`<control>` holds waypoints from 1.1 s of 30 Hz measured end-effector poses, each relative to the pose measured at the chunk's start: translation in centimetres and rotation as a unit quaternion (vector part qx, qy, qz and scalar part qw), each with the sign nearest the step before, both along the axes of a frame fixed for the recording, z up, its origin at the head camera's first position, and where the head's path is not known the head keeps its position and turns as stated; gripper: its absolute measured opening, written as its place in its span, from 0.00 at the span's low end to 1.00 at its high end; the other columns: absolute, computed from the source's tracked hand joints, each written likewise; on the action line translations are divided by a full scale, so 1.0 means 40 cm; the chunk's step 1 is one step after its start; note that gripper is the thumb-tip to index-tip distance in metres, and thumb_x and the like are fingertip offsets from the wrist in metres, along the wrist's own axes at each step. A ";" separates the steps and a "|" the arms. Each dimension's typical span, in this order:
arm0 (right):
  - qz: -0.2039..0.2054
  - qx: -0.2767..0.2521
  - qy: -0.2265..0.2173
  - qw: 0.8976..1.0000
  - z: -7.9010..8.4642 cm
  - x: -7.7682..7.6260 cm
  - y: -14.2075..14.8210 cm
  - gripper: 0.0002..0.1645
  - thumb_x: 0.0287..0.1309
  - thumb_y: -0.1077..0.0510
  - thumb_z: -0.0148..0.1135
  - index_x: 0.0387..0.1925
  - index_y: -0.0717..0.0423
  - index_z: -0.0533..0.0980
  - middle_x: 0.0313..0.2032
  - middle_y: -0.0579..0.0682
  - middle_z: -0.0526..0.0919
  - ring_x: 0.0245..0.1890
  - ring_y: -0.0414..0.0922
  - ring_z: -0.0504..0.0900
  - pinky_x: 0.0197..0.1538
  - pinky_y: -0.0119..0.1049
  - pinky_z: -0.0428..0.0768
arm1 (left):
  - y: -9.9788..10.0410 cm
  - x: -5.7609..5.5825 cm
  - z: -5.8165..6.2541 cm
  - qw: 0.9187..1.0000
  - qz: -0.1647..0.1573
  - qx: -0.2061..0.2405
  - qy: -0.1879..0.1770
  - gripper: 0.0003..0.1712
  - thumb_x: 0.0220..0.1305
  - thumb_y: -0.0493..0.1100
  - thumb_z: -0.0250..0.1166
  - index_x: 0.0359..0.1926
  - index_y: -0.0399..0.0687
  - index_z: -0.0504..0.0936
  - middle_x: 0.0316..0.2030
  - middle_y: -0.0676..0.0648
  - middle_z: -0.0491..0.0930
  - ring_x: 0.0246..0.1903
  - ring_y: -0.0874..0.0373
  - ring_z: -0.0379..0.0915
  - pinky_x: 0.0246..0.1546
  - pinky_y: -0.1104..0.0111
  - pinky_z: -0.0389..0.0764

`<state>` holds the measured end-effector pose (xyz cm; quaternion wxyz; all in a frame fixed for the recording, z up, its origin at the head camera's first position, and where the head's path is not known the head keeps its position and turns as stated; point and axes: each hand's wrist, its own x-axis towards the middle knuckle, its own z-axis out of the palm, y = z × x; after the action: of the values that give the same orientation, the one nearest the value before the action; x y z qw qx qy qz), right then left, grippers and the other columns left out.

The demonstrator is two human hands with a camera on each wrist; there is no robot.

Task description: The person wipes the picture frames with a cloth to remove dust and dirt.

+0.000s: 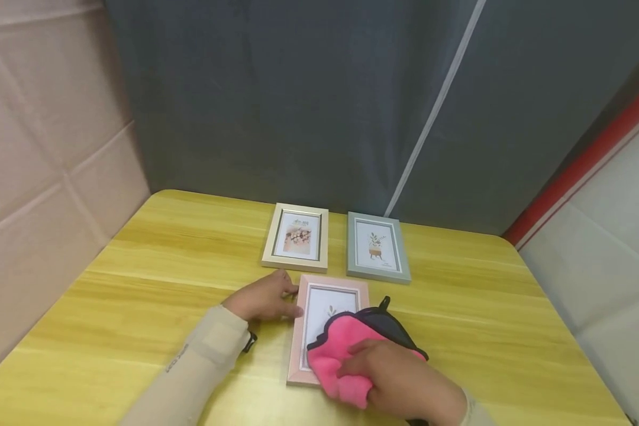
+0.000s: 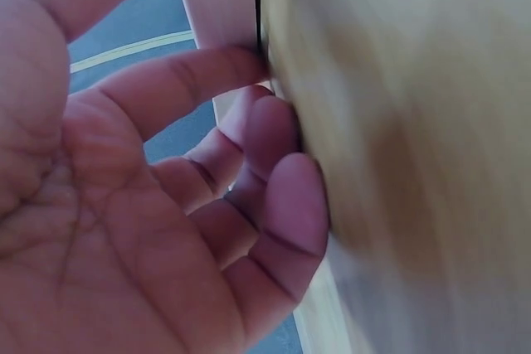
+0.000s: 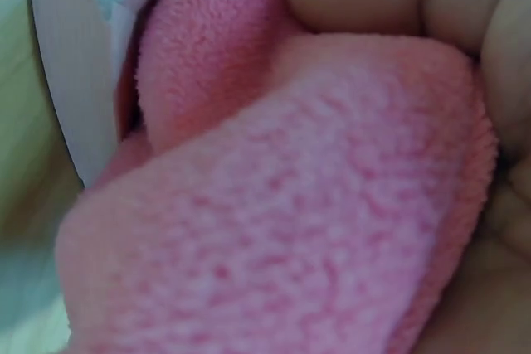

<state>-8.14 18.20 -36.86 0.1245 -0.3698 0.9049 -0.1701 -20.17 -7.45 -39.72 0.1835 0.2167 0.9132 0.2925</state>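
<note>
A pink picture frame lies face up on the wooden table, showing a small plant print partly hidden by a cloth. At its left edge is my left hand, the thumb on the border and a forefinger low against the side. In the left wrist view, the other fingers curl with their tips at the tabletop. My right hand grips a bunched pink fleecy cloth with black edging, pressed over the frame's lower right. Close up, the cloth folds around the frame's corner.
Behind the pink frame lie a cream-gold picture frame at left and a grey-green picture frame at right. A dark grey partition stands along the back of the yellow wooden table. A black loop sticks up from the cloth.
</note>
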 end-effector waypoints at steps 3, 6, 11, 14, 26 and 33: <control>0.004 -0.006 -0.006 1.000 0.001 -0.004 0.004 0.17 0.58 0.62 0.67 0.44 0.36 0.85 0.37 0.23 0.80 0.52 0.34 0.79 0.62 0.39 0.73 | 0.000 0.002 0.001 1.000 -0.001 0.002 -0.002 0.32 0.57 0.47 0.75 0.60 0.37 0.80 0.39 0.47 0.68 0.35 0.54 0.66 0.37 0.64 0.73; 0.021 -0.015 0.012 1.000 -0.001 -0.005 0.005 0.17 0.59 0.62 0.66 0.43 0.36 0.84 0.37 0.23 0.80 0.49 0.33 0.79 0.60 0.38 0.74 | 0.001 0.002 0.001 1.000 -0.002 0.003 -0.002 0.32 0.57 0.47 0.74 0.60 0.36 0.79 0.39 0.47 0.68 0.35 0.55 0.66 0.37 0.64 0.73; 0.046 -0.024 0.050 0.997 -0.011 -0.001 -0.003 0.17 0.58 0.63 0.66 0.45 0.38 0.83 0.39 0.24 0.81 0.49 0.34 0.78 0.60 0.38 0.74 | 0.000 0.000 0.000 1.000 -0.005 -0.007 0.005 0.33 0.58 0.48 0.74 0.60 0.35 0.79 0.40 0.48 0.68 0.36 0.55 0.66 0.39 0.64 0.73; 0.048 -0.019 0.053 0.997 -0.020 0.003 -0.015 0.18 0.62 0.59 0.65 0.52 0.39 0.82 0.46 0.28 0.82 0.56 0.37 0.77 0.62 0.42 0.74 | -0.002 -0.001 0.000 1.000 -0.008 -0.012 0.011 0.33 0.58 0.48 0.74 0.60 0.35 0.79 0.40 0.48 0.68 0.37 0.56 0.66 0.40 0.64 0.73; 0.085 0.035 0.099 0.991 -0.055 0.020 -0.070 0.34 0.61 0.55 0.67 0.69 0.41 0.71 0.65 0.40 0.74 0.68 0.45 0.67 0.66 0.41 0.69 | -0.002 -0.004 0.005 1.000 -0.017 -0.016 0.018 0.31 0.59 0.48 0.73 0.59 0.35 0.80 0.39 0.47 0.69 0.35 0.56 0.66 0.38 0.64 0.73; 0.025 0.021 0.022 0.999 -0.029 0.021 -0.045 0.29 0.61 0.55 0.67 0.63 0.34 0.76 0.57 0.30 0.78 0.65 0.41 0.70 0.63 0.43 0.73 | -0.002 -0.002 0.002 1.000 -0.017 -0.014 0.018 0.31 0.59 0.48 0.73 0.59 0.34 0.79 0.40 0.47 0.69 0.37 0.55 0.67 0.41 0.64 0.73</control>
<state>-7.30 16.40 -38.02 0.1171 -0.3934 0.9011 -0.1396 -20.26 -7.53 -39.64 0.1746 0.2348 0.9165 0.2729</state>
